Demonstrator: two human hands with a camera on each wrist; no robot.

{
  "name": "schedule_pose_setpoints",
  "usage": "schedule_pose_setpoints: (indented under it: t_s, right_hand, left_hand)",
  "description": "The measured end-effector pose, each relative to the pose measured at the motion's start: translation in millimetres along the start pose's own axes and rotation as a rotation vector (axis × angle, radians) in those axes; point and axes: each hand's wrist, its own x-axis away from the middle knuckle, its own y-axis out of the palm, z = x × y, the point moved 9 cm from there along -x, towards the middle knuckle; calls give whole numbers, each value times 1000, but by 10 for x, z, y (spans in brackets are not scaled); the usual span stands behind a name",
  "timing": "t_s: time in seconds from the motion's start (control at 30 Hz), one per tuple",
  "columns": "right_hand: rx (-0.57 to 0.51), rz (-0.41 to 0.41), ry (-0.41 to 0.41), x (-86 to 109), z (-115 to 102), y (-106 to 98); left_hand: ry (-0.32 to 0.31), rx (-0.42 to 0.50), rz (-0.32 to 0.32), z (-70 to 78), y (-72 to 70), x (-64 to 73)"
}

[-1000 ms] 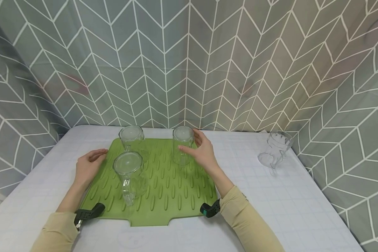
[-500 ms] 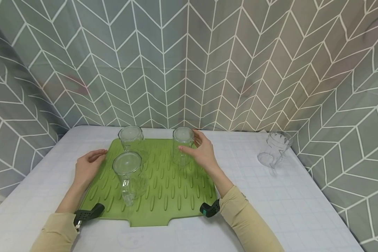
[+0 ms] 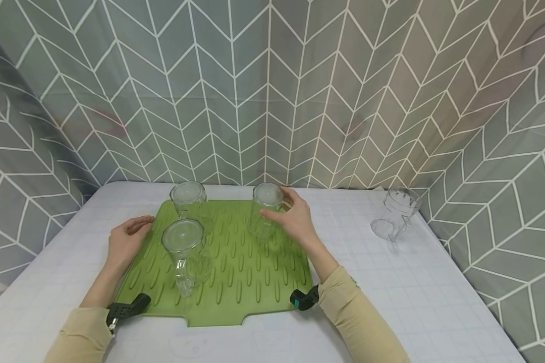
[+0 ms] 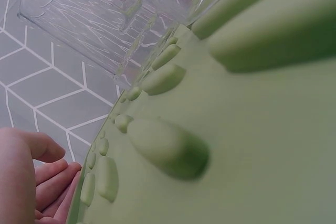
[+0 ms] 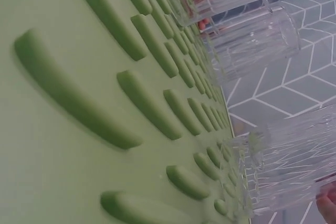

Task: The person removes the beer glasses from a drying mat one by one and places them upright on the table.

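Note:
My right hand (image 3: 297, 219) grips an upside-down clear glass mug (image 3: 263, 217) at the back right of the green ridged drying mat (image 3: 236, 282), thumb in front and fingers behind. This mug leans slightly right at its top. In the right wrist view, its glass wall (image 5: 294, 156) shows beside my fingertips (image 5: 328, 205). My left hand (image 3: 128, 241) rests beside the mat's left edge, fingers loosely curled, fingertips at the edge. In the left wrist view, nothing shows between its thumb (image 4: 47, 148) and fingers. Two more upturned glass mugs, a rear one (image 3: 189, 199) and a nearer one (image 3: 185, 244), stand on the mat's left half.
Another clear glass mug (image 3: 395, 217) stands near the table's right back edge. A white cloth (image 3: 359, 292) covers the table. Patterned grey curtains (image 3: 272, 91) rise behind and at both sides. Black wrist straps sit on both forearms.
The top of the mug in my right hand has shifted slightly right, with the hand. My left hand and the other mugs stay where they were.

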Motion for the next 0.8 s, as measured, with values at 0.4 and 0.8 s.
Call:
schedule_pose_setpoints:
  t_s: [0.4,0.8]
  right_hand:
    - [-10,-47,40,6,42,-60]
    - [-15,-44,84,-19,101,-180]
  left_hand:
    - [13,18,0,12,-9,1]
    - [11,20,-3,13,-1,-6]
